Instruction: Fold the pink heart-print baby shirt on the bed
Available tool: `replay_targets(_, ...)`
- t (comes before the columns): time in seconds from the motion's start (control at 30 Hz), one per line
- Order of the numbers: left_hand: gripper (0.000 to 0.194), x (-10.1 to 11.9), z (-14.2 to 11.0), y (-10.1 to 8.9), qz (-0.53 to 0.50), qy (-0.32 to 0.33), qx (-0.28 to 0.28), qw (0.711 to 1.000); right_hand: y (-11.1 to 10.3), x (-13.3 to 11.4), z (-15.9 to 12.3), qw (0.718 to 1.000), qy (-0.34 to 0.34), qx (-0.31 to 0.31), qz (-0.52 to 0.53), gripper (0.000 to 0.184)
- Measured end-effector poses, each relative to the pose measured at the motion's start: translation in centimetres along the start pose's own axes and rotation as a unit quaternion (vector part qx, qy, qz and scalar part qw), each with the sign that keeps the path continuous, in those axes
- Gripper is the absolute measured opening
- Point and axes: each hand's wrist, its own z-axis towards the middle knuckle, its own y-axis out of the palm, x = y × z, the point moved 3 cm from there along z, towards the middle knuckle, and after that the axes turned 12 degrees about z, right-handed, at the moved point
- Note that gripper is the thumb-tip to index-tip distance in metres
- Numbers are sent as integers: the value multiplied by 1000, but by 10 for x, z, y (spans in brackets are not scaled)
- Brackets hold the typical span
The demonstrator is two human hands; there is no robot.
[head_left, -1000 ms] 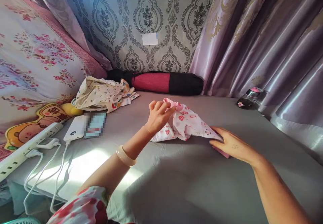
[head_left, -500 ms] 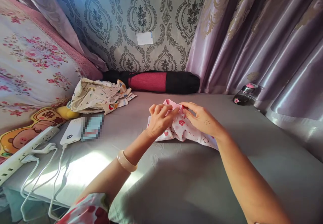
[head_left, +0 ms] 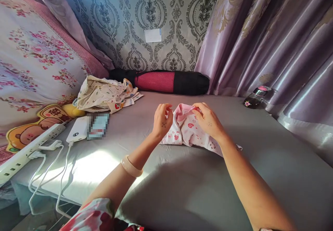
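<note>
A small white garment (head_left: pixel 192 128) with pink and red prints and a pink neckband or waistband lies bunched on the grey sheet. My right hand (head_left: pixel 209 120) pinches the pink band at its right end between thumb and fingers. At the garment's left edge is my left hand (head_left: pixel 163 120), its fingers curled in and closed around a bit of white cloth. The left thumb is mostly hidden. Part of the garment passes beneath my right wrist, and a small piece shows beyond it.
Cream printed clothes (head_left: pixel 101 93) lie in a heap at the back left. Behind is a black and red roll bag (head_left: pixel 156 81). A bottle (head_left: pixel 256 97) stands at right. At left are a power bank (head_left: pixel 78 128), a blurred rectangle (head_left: pixel 98 126), a power strip (head_left: pixel 33 151) with cables, and a bear cushion (head_left: pixel 28 133).
My left hand has left the pink band and shifted to the garment's left side. The band now stands more exposed, with my right hand still at it. The view has shifted slightly.
</note>
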Motion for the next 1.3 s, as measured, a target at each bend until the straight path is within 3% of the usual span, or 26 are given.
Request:
replay_targets(0.13, 13, -2, -10, 12, -50, -35, -95, 994, 4, 10, 0, 999, 18, 25, 13, 23)
replay_targets(0.2, 23, -1, -15, 19, -34, -40, -135, 989, 7, 12, 0, 999, 21, 36, 20, 24)
replay_targets(0.33, 43, -1, -22, 33, 16, -64, -170, 983, 8, 11, -2, 998, 10, 62, 29, 24)
replay_targets(0.57, 35, -7, -26, 41, 9, -46, -238, 970, 3, 19, -6, 994, 6, 107, 11, 25)
replay_targets(0.73, 32, -13, -24, 30, -50, -12, -272, 961, -4, 36, -6, 990, 6, 143, 6, 26)
replay_targets(0.9, 17, -21, -11, 11, -174, -114, -219, 953, -8, 43, -6, 988, 12, 156, 3, 30)
replay_targets(1.0, 14, -26, -3, 3, -288, -215, -200, 911, -7, 40, -6, 988, 16, 156, 12, 33)
replay_targets(1.1, 19, -29, 5, -4, -388, -329, -187, 841, -5, 31, -8, 988, 14, 150, 26, 37)
replay_targets(1.2, 16, -28, 17, -16, -429, -381, -198, 795, -2, 18, -10, 991, 12, 127, 49, 38)
replay_targets(1.23, 13, -27, 23, -23, -431, -376, -201, 795, -2, 14, -10, 991, 15, 116, 59, 38)
replay_targets(1.3, 7, -24, 34, -40, -409, -333, -203, 825, -4, 6, -10, 992, 24, 92, 88, 37)
